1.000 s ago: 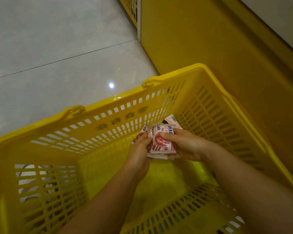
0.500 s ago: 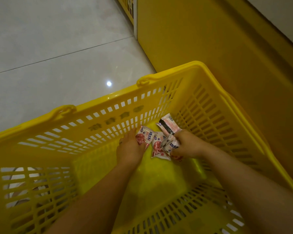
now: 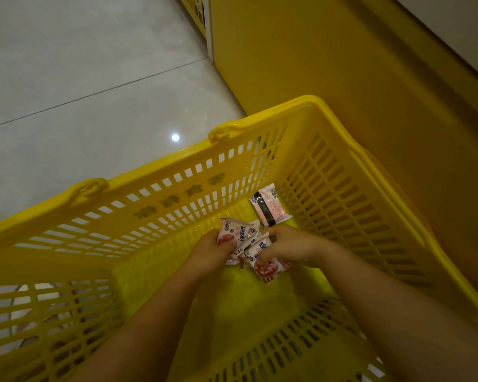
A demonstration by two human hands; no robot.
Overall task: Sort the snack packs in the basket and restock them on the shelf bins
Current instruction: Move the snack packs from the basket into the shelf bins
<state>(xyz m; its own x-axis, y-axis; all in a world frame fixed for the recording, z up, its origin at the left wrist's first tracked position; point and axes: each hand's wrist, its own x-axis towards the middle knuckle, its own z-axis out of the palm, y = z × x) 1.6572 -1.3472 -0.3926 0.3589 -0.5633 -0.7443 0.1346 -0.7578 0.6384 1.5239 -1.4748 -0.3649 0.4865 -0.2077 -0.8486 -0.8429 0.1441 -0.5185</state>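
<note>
1. Several snack packs point(image 3: 240, 230) are lying bunched on the bottom of the basket point(image 3: 177, 205), towards its far right corner. They are pink-and-white with red rounds printed on the front.
2. The left hand point(image 3: 213, 252) is gripping one pack of the bunch, thumb on its face. The right hand point(image 3: 290, 245) is curling its fingers over the packs beside it and pinching them.
3. One loose pack point(image 3: 269, 205) is lying apart, just beyond the hands, back side up near the far right wall.
4. We are judging the step in hand to be sorting and gathering inside the basket. Restocking is not yet begun, and no shelf bins are showing.
5. In our judgement, the next move is calling for squaring the held packs into one stack, taking in the loose pack, and lifting all clear of the rim without the wrappers slipping.
6. The basket is standing on the tiled floor point(image 3: 94, 78), just beside a yellow panel point(image 3: 315, 64).
</note>
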